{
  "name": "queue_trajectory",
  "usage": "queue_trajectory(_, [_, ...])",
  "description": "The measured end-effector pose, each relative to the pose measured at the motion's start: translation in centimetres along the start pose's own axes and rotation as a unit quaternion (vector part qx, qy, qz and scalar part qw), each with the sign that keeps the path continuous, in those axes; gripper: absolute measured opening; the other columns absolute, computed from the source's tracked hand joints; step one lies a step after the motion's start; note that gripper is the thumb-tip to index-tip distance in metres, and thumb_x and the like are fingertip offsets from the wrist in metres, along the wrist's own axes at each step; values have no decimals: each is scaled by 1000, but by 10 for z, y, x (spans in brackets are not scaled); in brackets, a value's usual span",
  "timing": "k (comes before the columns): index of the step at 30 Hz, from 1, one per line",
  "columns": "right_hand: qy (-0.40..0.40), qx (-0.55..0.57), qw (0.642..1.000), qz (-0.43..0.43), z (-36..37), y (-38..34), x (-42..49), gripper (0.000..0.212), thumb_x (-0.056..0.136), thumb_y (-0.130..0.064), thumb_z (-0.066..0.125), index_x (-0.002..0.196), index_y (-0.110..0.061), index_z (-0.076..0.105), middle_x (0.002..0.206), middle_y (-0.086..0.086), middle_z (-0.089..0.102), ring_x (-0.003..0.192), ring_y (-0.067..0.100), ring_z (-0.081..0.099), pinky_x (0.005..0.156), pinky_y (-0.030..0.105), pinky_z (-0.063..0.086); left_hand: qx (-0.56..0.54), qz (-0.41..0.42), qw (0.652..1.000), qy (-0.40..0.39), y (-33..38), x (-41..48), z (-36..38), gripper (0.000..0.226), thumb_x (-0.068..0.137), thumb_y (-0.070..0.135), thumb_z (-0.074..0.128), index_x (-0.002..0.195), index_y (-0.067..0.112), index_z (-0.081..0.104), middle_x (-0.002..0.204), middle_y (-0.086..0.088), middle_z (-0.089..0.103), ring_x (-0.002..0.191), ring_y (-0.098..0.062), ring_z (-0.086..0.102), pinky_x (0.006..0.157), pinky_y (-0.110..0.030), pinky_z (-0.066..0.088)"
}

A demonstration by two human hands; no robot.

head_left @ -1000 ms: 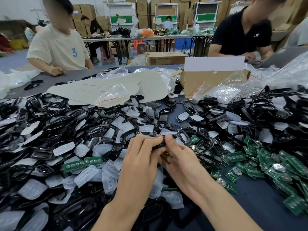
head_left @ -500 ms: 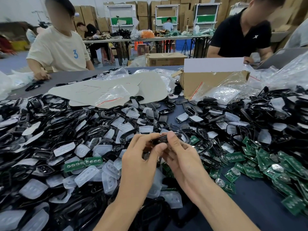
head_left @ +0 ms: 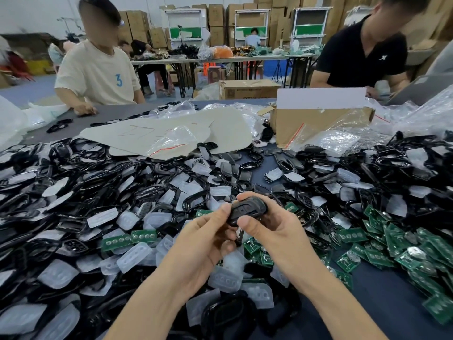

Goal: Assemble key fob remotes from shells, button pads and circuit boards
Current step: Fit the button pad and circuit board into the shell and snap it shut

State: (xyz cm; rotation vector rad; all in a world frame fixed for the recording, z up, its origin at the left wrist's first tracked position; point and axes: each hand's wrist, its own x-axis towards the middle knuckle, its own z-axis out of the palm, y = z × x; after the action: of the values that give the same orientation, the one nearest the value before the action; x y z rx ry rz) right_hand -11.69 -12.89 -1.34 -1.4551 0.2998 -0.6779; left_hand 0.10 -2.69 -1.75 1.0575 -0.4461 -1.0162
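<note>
The table (head_left: 382, 298) is buried under heaps of black shells (head_left: 402, 155), clear button pads (head_left: 133, 257) and green circuit boards (head_left: 353, 235). Over its near-middle one key fob (head_left: 247, 209) looks closed up, so I'd say the next move is a firm squeeze to seat the halves. The left hand (head_left: 208, 241) pinches its left end, and the right hand (head_left: 274, 231) curls round the rest, thumb on its face.

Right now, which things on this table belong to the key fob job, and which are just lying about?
Part of the job: key fob, held in left hand and right hand; black shells; clear button pads; green circuit boards.
Just lying about: cardboard box; plastic bags; grey card sheets.
</note>
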Motion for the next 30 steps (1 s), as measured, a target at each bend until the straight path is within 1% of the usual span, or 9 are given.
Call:
queue_trajectory(3, [-12, 20, 1000, 13, -1, 1, 1, 32, 82, -27, 73, 114, -32, 73, 113, 0, 75, 101, 12, 70, 85, 20, 54, 140, 127, 980, 57, -4, 0, -1, 33, 80, 48, 67, 91, 18, 77, 67, -6, 59, 55, -12, 52, 50, -21, 46])
queue_trajectory(6, [15, 116, 993, 23, 2, 5, 3, 35, 76, -31, 76, 111, -26, 76, 115, 6, 74, 103, 18, 70, 82, 23, 56, 313, 253, 907, 127, -10, -2, 0, 21, 86, 55, 59, 93, 39, 70, 70, 9, 67, 56, -5, 57, 53, -18, 46])
queue_trajectory(8, [43, 140, 989, 21, 5, 8, 3, 31, 73, -34, 76, 103, -24, 79, 109, 6, 76, 98, 17, 72, 80, 21, 57, 372, 305, 867, 132, -14, -4, 0, 17, 92, 58, 56, 97, 45, 65, 81, 16, 68, 66, -3, 61, 57, -14, 45])
queue_trajectory(10, [56, 119, 991, 16, 7, 9, 2, 22, 75, -34, 74, 96, -28, 78, 104, 4, 76, 91, 14, 72, 79, 20, 56, 401, 334, 843, 131, -16, -5, 1, 15, 94, 56, 53, 101, 46, 62, 91, 17, 67, 79, -6, 64, 63, -12, 45])
queue_trajectory(13, [58, 73, 996, 4, 6, 9, 0, 15, 81, -30, 69, 94, -31, 76, 103, 2, 76, 88, 14, 72, 79, 19, 56, 401, 362, 833, 122, -18, -6, 3, 10, 97, 49, 51, 103, 47, 59, 95, 16, 65, 88, -9, 65, 69, -13, 47])
queue_trajectory(18, [65, 22, 997, -25, 7, 8, -2, 13, 83, -26, 68, 94, -29, 75, 101, 2, 76, 88, 15, 73, 80, 20, 55, 417, 393, 810, 126, -20, -7, 6, 9, 101, 36, 48, 103, 37, 56, 90, 12, 61, 82, -13, 61, 66, -16, 46])
queue_trajectory(23, [64, -11, 997, -39, 8, 9, -3, 13, 84, -27, 66, 94, -30, 73, 102, 3, 76, 92, 20, 72, 82, 25, 57, 445, 423, 774, 153, -22, -8, 8, 9, 99, 22, 51, 100, 30, 54, 89, 12, 58, 84, -7, 58, 71, -10, 42])
queue_trajectory(26, [65, -8, 997, -43, 8, 9, -4, 13, 83, -26, 66, 94, -26, 73, 100, 3, 76, 87, 18, 73, 79, 22, 56, 449, 427, 770, 152, -23, -7, 7, 7, 99, 27, 48, 101, 29, 55, 90, 14, 56, 84, -4, 56, 71, -9, 41])
queue_trajectory(30, [76, 18, 996, -47, 6, 9, -4, 13, 83, -21, 66, 94, -19, 72, 94, 2, 76, 83, 11, 72, 76, 17, 55, 443, 401, 795, 105, -21, -6, 6, 13, 103, 40, 46, 110, 38, 57, 100, 18, 55, 93, -5, 59, 75, -7, 43])
